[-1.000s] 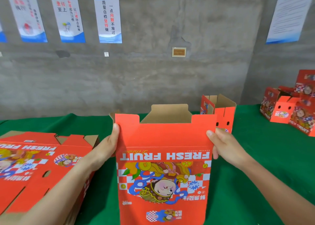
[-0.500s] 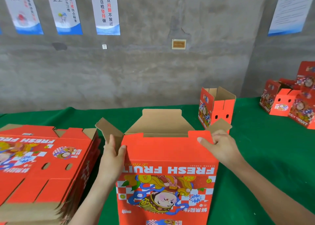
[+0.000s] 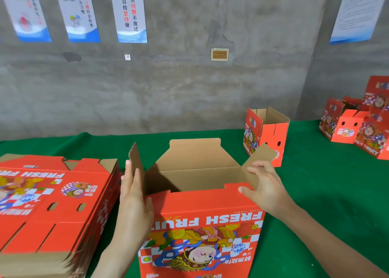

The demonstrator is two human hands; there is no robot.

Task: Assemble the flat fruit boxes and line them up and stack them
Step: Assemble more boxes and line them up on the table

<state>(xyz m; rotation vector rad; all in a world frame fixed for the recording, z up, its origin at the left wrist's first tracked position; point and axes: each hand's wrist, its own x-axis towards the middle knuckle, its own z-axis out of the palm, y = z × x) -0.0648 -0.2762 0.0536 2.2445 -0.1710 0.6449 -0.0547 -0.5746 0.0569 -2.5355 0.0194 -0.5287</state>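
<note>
Nearest the camera, an upright fruit box [image 3: 200,225] is seen standing on the green table cover [image 3: 315,193], printed front panel facing the viewer, top open. The left hand [image 3: 134,199] is laid flat against the box's left side, fingers straight and pressed together along the raised left flap [image 3: 136,164], thumb resting on the front panel. The right hand [image 3: 265,187] is placed at the top right corner: fingers slightly spread and loosely curled on the outer face of the right flap [image 3: 257,162], thumb set on the front panel's top edge, so the corner is held between them. The rear flap [image 3: 195,153] is tilted away, brown side showing. Just beside the left forearm, a stack of flat boxes [image 3: 48,210] is noted. Farther back, right of centre, one assembled box [image 3: 265,134] stands open-topped. At the far right, a cluster of assembled boxes [image 3: 357,124] is recorded. Posters [image 3: 130,12] are hung on the grey wall [image 3: 189,88] behind.
</note>
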